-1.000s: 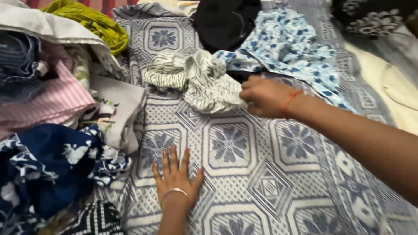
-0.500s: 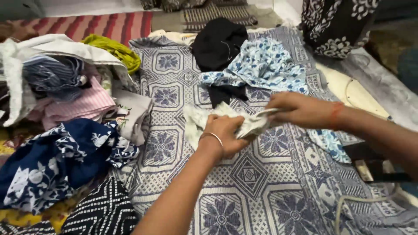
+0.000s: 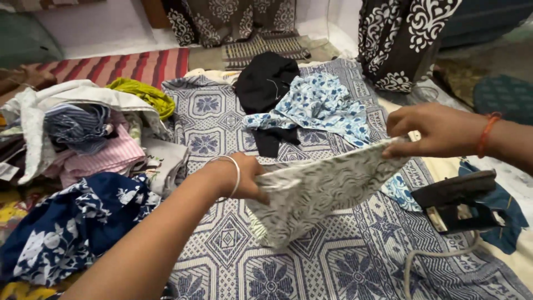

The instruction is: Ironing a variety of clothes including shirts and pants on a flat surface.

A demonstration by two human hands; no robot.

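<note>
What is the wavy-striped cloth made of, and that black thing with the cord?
The cloth held by the left hand and right hand looks like thin matte cotton; it sags and creases. The iron looks like hard plastic with a duller metal base.

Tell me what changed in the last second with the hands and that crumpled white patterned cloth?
Both hands took hold of the white patterned cloth, lifted it off the bedsheet and pulled it taut: left hand at one end, right hand at the other. The clothes pile and blue floral garment stayed put.
</note>
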